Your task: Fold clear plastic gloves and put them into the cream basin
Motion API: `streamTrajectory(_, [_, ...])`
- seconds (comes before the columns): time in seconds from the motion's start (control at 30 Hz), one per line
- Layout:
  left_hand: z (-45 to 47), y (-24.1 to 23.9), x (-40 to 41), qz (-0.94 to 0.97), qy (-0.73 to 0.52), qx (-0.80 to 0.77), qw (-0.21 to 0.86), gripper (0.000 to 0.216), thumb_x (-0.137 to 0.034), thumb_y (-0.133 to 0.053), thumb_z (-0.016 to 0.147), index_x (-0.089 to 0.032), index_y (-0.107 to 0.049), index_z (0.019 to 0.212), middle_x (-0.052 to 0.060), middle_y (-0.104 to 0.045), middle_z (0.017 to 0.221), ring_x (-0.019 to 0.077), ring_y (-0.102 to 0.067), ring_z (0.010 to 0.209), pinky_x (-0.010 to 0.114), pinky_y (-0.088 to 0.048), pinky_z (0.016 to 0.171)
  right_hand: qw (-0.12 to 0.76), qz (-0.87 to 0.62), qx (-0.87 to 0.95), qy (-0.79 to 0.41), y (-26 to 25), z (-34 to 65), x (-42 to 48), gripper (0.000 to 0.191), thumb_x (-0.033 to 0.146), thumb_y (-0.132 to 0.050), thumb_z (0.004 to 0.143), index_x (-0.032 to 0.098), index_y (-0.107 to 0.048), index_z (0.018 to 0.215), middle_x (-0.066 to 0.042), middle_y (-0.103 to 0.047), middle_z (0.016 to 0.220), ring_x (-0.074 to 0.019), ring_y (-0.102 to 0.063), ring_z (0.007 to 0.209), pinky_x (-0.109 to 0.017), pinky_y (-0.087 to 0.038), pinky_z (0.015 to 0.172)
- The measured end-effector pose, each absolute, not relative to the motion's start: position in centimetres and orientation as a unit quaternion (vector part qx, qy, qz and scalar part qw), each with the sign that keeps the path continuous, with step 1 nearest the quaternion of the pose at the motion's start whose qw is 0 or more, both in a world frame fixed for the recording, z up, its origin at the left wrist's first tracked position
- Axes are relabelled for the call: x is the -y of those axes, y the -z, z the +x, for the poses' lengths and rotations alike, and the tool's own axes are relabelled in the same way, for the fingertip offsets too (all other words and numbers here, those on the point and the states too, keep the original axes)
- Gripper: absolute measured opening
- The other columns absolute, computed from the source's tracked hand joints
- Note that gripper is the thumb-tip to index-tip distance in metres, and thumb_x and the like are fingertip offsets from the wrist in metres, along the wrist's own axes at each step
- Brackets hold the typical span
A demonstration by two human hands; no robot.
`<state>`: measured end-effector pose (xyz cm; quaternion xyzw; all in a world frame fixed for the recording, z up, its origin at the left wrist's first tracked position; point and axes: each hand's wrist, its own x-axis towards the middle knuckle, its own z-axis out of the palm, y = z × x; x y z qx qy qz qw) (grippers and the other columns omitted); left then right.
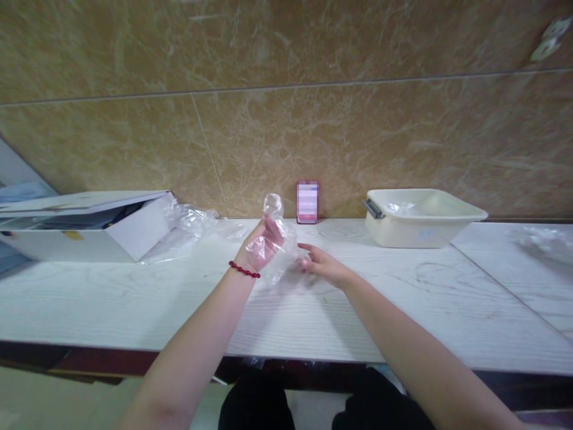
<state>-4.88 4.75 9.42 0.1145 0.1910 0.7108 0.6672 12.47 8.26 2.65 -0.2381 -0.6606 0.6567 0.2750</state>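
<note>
A crinkled, see-through plastic bag is up in front of me, above the white tabletop. My left hand, with a red bead bracelet on its wrist, is closed on the bag, palm turned inward. Plastic covers part of its fingers and sticks up above them. On the bag's right side my right hand pinches the edge with thumb and curled fingers, its index finger stretched toward the left. Glare on the plastic blurs where exactly the fingertips touch.
A phone leans upright against the tiled wall. To the right stands a cream plastic basin with a grey handle clip. On the left is a white box with its lid raised, beside more clear plastic. Further plastic lies far right.
</note>
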Motion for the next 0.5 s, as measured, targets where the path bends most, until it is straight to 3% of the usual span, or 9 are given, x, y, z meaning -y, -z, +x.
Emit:
streamTrajectory(0.2, [-6.3,-6.1,-6.4,0.119,-0.754,-0.206,0.612,0.030,-0.025,-0.038,0.083,-0.018,-0.058,0.061,-0.003,-0.060,0.057,0.0076,-0.058,0.060,0.023,-0.047,0.066,0.268,-0.223,0.553,-0.756,-2.9,13.0,-8.5,0.056,0.028,-0.062,0.065,0.026,-0.037,0.115,-0.001,-0.053,0.090,-0.0102,-0.055,0.077,-0.025,-0.045,0.068])
streamTrajectory(0.33, [-7.0,-5.4,-6.6,0.114,-0.770,-0.218,0.588,0.023,-0.024,-0.043,0.081,-0.018,-0.056,0.064,-0.002,-0.062,0.065,0.0094,-0.059,0.070,0.028,-0.045,0.076,0.301,-0.250,0.594,-0.703,-2.6,12.7,-9.1,0.047,0.024,-0.063,0.064,0.024,-0.045,0.107,0.003,-0.051,0.076,-0.0057,-0.050,0.062,-0.018,-0.042,0.055])
streamTrajectory(0.4, [-7.2,-5.4,-6.5,0.102,-0.771,-0.247,0.578,0.019,-0.024,-0.045,0.080,-0.017,-0.056,0.067,-0.001,-0.062,0.068,0.0105,-0.059,0.073,0.031,-0.044,0.078,0.315,-0.255,0.625,-0.667,-2.4,12.5,-9.3,0.047,0.026,-0.061,0.065,0.023,-0.043,0.108,0.003,-0.051,0.074,-0.0059,-0.050,0.062,-0.019,-0.042,0.057])
streamTrajectory(0.5, [-6.9,-5.3,-6.1,0.095,-0.752,-0.294,0.582,0.014,-0.028,-0.047,0.078,-0.018,-0.057,0.074,0.001,-0.062,0.075,0.0138,-0.059,0.078,0.034,-0.044,0.077,0.346,-0.289,0.689,-0.567,-2.1,12.4,-9.3,0.051,0.032,-0.059,0.066,0.022,-0.039,0.112,-0.003,-0.051,0.090,-0.0099,-0.051,0.076,-0.025,-0.044,0.066])
